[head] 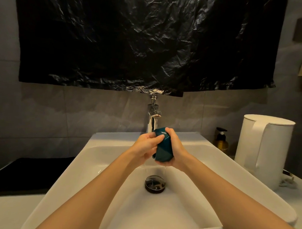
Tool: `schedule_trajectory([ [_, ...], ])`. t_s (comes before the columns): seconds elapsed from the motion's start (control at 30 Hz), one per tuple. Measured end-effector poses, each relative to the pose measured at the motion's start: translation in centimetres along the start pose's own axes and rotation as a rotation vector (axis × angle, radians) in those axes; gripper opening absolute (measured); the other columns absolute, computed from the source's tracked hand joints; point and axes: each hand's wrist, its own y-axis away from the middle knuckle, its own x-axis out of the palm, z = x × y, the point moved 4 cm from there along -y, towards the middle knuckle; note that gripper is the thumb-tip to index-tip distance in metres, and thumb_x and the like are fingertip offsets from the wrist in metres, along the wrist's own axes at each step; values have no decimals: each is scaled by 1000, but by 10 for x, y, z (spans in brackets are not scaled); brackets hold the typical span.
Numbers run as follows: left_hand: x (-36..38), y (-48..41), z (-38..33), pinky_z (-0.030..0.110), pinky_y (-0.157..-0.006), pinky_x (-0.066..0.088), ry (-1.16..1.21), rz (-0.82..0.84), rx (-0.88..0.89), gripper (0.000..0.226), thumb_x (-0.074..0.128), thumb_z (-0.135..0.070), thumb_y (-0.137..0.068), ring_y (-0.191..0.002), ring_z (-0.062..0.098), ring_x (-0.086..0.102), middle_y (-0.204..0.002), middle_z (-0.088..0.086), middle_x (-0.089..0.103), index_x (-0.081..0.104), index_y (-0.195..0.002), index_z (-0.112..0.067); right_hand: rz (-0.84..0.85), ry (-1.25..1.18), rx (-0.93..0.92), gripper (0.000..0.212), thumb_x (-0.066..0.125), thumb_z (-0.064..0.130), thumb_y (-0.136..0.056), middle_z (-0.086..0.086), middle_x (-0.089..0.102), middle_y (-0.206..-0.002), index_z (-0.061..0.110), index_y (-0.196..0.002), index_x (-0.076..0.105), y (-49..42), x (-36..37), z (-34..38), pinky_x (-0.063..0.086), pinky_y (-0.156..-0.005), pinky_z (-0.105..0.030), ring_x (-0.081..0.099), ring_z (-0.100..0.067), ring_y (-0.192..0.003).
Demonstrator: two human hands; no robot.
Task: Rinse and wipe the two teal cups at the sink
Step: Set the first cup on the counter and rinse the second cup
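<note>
A teal cup is held over the white sink, just below the chrome tap. My right hand grips the cup from the right and underneath, fingers curled over its top. My left hand holds its left side, thumb lying across the teal wall. Thin trickles of water fall from the cup toward the dark drain. Only one teal cup is in view.
A white kettle stands on the counter at the right, with an amber pump bottle behind it. A black mat lies left of the sink. A black plastic sheet hangs on the wall above the tap.
</note>
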Motion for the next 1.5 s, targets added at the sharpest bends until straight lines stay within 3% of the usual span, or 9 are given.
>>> schedule_trajectory([
  [0.13, 0, 0, -2, 26, -74, 55, 34, -76, 15, 28, 55, -23, -95, -100, 20, 61, -112, 10, 64, 57, -118, -8, 4, 89, -96, 47, 48, 61, -87, -14, 64, -108, 22, -111, 58, 0, 1, 1, 57, -80, -43, 61, -29, -101],
  [0.27, 0, -2, -1, 29, -76, 55, 117, -156, -38, 31, 54, -29, -94, -92, 20, 62, -103, 10, 65, 58, -115, -7, 14, 219, -261, 22, 41, 50, -95, -7, 61, -104, 35, -100, 56, 5, 3, 8, 54, -86, -42, 60, -23, -98],
  [0.43, -8, 0, -4, 33, -81, 55, 152, -172, -64, 36, 58, -39, -90, -94, 22, 63, -102, 10, 66, 61, -113, -11, 86, 311, -371, 32, 41, 46, -98, -2, 59, -111, 37, -128, 46, 11, 13, 8, 53, -70, -24, 58, -14, -94],
  [0.6, -4, 2, -6, 37, -78, 53, 341, -96, -129, 31, 47, -34, -97, -92, 24, 62, -102, 13, 66, 61, -111, -10, 78, 205, -301, 19, 43, 43, -95, -5, 64, -100, 35, -105, 57, 12, 10, 9, 54, -86, -42, 60, -19, -90],
  [0.73, -4, 5, -4, 33, -77, 53, 295, -69, -115, 21, 51, -24, -97, -94, 23, 61, -102, 13, 65, 60, -108, -9, 94, 130, -85, 45, 50, 59, -86, -9, 68, -104, 26, -115, 61, 7, 8, -1, 55, -80, -42, 63, -24, -95],
  [0.87, -2, 4, 3, 30, -78, 52, 128, -49, -112, 29, 56, -22, -94, -106, 24, 58, -114, 12, 62, 53, -120, -9, 113, 26, 60, 57, 55, 69, -79, -13, 65, -108, 19, -106, 62, 7, 5, -3, 50, -93, -50, 60, -29, -102],
  [1.17, 0, 1, 0, 32, -68, 54, 210, -206, -70, 33, 48, -29, -98, -87, 23, 63, -102, 14, 66, 56, -116, -3, -6, 167, -213, 28, 43, 53, -93, -8, 65, -103, 30, -96, 59, 13, 6, 8, 55, -80, -40, 62, -21, -89],
  [1.37, -14, -4, 4, 41, -81, 54, 102, -476, -57, 52, 35, -51, -97, -87, 30, 62, -96, 15, 64, 57, -106, -5, 213, 279, -167, 49, 33, 67, -91, -3, 60, -122, 40, -132, 43, 14, 22, -1, 55, -86, -40, 61, -21, -107],
  [1.5, -26, 1, -2, 42, -76, 51, 174, -502, -123, 46, 43, -54, -93, -76, 27, 58, -86, 12, 61, 55, -90, -10, 368, 296, -208, 43, 41, 53, -96, 3, 54, -132, 55, -137, 28, 14, 23, 1, 51, -95, -45, 59, -24, -114],
])
